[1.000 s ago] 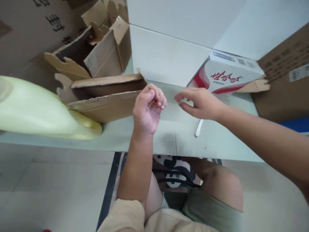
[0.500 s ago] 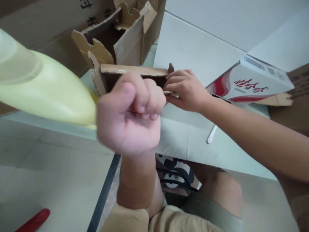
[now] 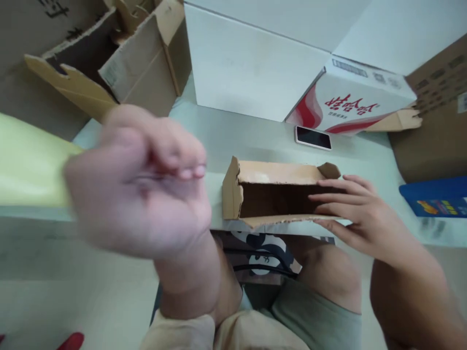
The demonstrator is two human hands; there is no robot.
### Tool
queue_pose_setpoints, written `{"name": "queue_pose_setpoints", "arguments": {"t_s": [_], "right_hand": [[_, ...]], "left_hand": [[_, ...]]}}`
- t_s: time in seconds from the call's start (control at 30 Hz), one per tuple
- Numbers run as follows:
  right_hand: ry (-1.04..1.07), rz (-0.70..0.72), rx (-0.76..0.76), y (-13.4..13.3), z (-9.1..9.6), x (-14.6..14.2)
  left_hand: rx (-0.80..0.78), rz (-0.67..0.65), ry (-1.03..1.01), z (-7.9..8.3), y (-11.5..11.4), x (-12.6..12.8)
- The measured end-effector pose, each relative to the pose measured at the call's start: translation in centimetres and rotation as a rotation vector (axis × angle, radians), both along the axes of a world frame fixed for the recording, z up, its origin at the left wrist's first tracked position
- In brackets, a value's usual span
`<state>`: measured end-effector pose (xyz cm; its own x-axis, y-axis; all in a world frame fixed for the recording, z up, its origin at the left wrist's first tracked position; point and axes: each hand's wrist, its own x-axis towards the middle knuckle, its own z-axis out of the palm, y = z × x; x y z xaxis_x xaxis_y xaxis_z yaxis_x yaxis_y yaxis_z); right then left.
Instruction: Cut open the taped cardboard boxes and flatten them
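Where I look down, the open cardboard box lies at the table's near edge, long axis running left to right. My right hand is nearer, fingers spread over its right end; my left hand, curled into a fist, hangs apart, left of it.

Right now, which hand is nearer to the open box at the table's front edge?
The right hand. Its fingers are at the right end of the box, over the opening; the left hand, in a fist, is off to the left, apart from it.
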<state>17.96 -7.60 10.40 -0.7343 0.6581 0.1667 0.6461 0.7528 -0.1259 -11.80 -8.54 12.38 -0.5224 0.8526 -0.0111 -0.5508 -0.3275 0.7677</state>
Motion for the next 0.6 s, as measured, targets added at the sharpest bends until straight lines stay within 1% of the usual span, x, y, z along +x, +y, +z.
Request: {"name": "queue_pose_setpoints", "arguments": {"t_s": [0.03,0.1,0.17,0.27,0.3,0.37,0.5,0.57,0.6], "right_hand": [[0.019,-0.017,0.003,-0.6,-0.3,0.4],[0.041,-0.044,0.003,-1.5,-0.6,0.9],[0.045,-0.056,-0.005,-1.8,-0.5,1.2],[0.052,-0.056,-0.025,-1.4,-0.2,1.9],[0.068,-0.055,-0.038,-1.2,-0.1,2.2],[0.110,-0.063,-0.068,-0.6,-0.2,2.7],[0.188,-0.065,-0.113,0.7,-0.4,3.3],[0.207,-0.053,-0.132,1.2,-0.4,3.3],[0.214,-0.062,-0.137,1.5,-0.3,3.3]], "left_hand": [[0.086,0.031,0.118,0.0,0.5,0.6],[0.192,-0.107,0.289,-0.4,1.4,1.8],[0.200,-0.181,0.385,-1.1,2.1,2.9],[0.160,-0.106,0.482,-2.3,3.5,4.0],[0.138,-0.092,0.498,-2.6,4.0,4.3],[0.102,-0.113,0.489,-3.0,4.8,4.7],[0.050,-0.224,0.445,-2.9,5.6,5.4],[0.050,-0.216,0.446,-2.8,5.8,5.7],[0.053,-0.189,0.441,-2.8,5.9,5.8]]}}
